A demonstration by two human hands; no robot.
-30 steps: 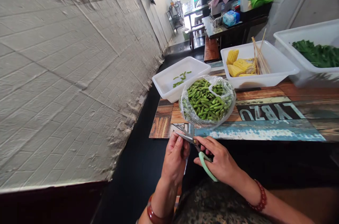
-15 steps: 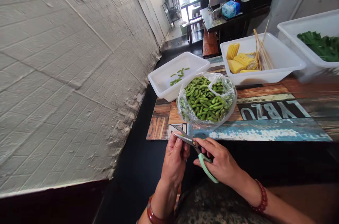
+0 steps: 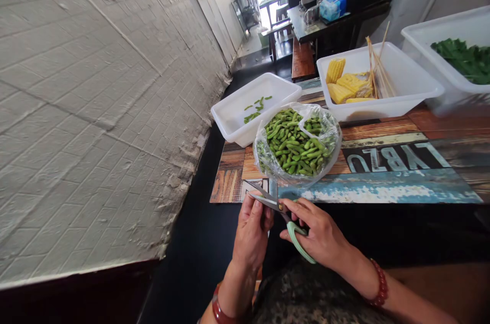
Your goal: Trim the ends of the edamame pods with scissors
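My right hand [image 3: 321, 232] is closed round the pale green handles of a pair of scissors [image 3: 294, 237]. Their blades are parted and point left, reaching over the fingertips of my left hand [image 3: 250, 237]. That hand is closed in a pinch; a bit of green between the blades looks like an edamame pod, mostly hidden by fingers and steel. Just beyond both hands sits a clear plastic bag [image 3: 262, 163] full of edamame pods [image 3: 294, 148]. Behind it, to the left, a white tub [image 3: 233, 109] holds several pods on its bottom.
Another white tub [image 3: 406, 102] holds corn pieces [image 3: 339, 92] and wooden skewers [image 3: 377, 71]. At far right, a third tub [image 3: 417, 41] contains leafy greens [image 3: 465, 61]. A brick-patterned wall [image 3: 95, 109] runs along the left. Further back stands a cluttered table [image 3: 300, 30].
The view has shifted slightly, so the tubs and bag sit a little differently in the picture. Both hands and the scissors keep nearly the same pose, blades still parted.
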